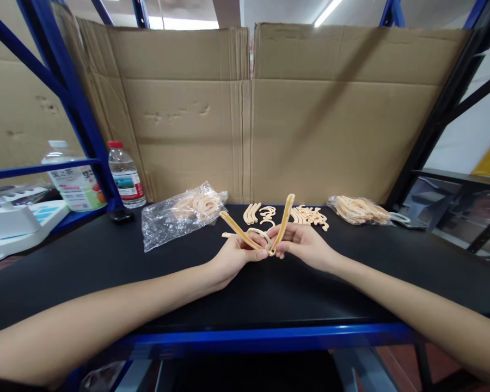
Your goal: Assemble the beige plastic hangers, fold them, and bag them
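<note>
A beige plastic folding clothes hanger is held between my two hands, its two grooved arms spread upward in a V. My left hand (pixel 232 253) is closed on the lower part of the left hanger arm (pixel 239 231). Fingers of my right hand (pixel 306 246) pinch the right hanger arm (pixel 286 218) near the joint where both arms meet. A pale curved piece like a hook (pixel 261 233) shows between the hands, partly hidden by fingers. Just beyond lie loose curved arm pieces (pixel 251 213), hook-shaped pieces (pixel 268 210) and a pile of small beige parts (pixel 310 215).
A clear plastic bag (pixel 163 226) of beige parts lies left, another bag (pixel 357 209) right. A red-capped water bottle (pixel 125 177), a larger bottle (pixel 71 182) and a black object (pixel 121 216) are at left. Cardboard (pixel 188 120) walls the back of the black table (pixel 188 305).
</note>
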The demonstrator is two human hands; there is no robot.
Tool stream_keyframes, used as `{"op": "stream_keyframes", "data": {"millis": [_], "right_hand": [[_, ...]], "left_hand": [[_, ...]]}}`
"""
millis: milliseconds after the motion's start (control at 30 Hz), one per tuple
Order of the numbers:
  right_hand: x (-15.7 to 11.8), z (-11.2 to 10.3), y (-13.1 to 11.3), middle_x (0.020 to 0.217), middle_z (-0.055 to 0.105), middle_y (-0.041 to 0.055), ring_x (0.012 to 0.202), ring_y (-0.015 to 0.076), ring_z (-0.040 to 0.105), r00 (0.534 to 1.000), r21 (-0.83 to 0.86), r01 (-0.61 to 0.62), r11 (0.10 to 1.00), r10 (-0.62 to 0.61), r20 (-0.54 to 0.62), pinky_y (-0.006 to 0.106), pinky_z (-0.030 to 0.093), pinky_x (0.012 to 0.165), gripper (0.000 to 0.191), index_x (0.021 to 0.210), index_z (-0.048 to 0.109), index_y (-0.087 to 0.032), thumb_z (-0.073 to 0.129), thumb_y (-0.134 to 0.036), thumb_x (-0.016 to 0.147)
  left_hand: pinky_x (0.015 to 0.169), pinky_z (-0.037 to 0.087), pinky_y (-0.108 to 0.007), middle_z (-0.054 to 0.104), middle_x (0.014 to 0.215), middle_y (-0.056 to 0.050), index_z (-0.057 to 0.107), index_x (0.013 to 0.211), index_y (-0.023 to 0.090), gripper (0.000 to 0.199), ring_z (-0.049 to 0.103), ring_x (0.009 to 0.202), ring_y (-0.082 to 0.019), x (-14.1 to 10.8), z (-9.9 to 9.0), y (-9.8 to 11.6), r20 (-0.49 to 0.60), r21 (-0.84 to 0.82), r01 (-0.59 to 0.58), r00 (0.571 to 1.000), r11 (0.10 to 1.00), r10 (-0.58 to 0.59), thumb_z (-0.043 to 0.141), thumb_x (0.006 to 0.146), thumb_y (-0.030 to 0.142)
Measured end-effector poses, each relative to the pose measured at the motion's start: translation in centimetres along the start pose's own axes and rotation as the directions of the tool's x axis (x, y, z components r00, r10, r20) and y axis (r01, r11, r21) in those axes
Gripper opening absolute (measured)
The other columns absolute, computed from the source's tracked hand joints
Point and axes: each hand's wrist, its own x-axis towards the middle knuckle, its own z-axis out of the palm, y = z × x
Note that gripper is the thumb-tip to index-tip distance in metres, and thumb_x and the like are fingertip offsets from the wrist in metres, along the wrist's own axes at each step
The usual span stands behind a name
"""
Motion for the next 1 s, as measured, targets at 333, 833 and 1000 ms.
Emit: {"op": "stream_keyframes", "data": {"millis": [333, 833, 1000], "right_hand": [[-0.5, 0.9, 0.3, 0.072, 0.066, 0.0008, 0.06, 0.0135, 0.064, 0.998, -0.031, 0.031, 0.999, -0.033, -0.058, 0.029, 0.056, 0.061, 0.02, 0.079, 0.063, -0.017, 0.077, -0.027, 0.067], [0.7, -3.1, -0.3, 0.069, 0.063, -0.002, 0.059, 0.0101, 0.063, 0.973, 0.176, -0.022, 0.984, 0.061, -0.222, 0.026, 0.056, 0.063, 0.03, 0.081, 0.061, -0.017, 0.082, -0.028, 0.062], [0.5, -6.6, -1.2, 0.063, 0.067, 0.002, 0.058, 0.0143, 0.064, 0.987, -0.07, -0.131, 0.989, 0.124, -0.104, 0.028, 0.052, 0.057, 0.03, 0.077, 0.062, -0.015, 0.082, -0.029, 0.059]], "left_hand": [[0.08, 0.042, -0.034, 0.064, 0.072, -0.003, 0.064, 0.07, 0.013, 0.022, 0.059, 0.074, -0.017, 0.1, 0.0, -0.5, -0.133, -0.026, -0.003, 0.991, 1.0, 0.0, 0.08, 0.058, 0.021], [0.066, 0.051, -0.022, 0.062, 0.07, 0.001, 0.058, 0.077, 0.013, 0.027, 0.06, 0.062, -0.009, 0.5, -0.7, 1.7, -0.256, -0.068, 0.051, 0.964, 0.996, -0.067, 0.081, 0.063, 0.019], [0.071, 0.053, -0.02, 0.067, 0.074, -0.005, 0.061, 0.073, 0.011, 0.019, 0.067, 0.074, -0.014, 1.8, -3.5, 3.3, -0.141, -0.077, 0.167, 0.974, 0.983, -0.177, 0.079, 0.065, 0.012]]}}
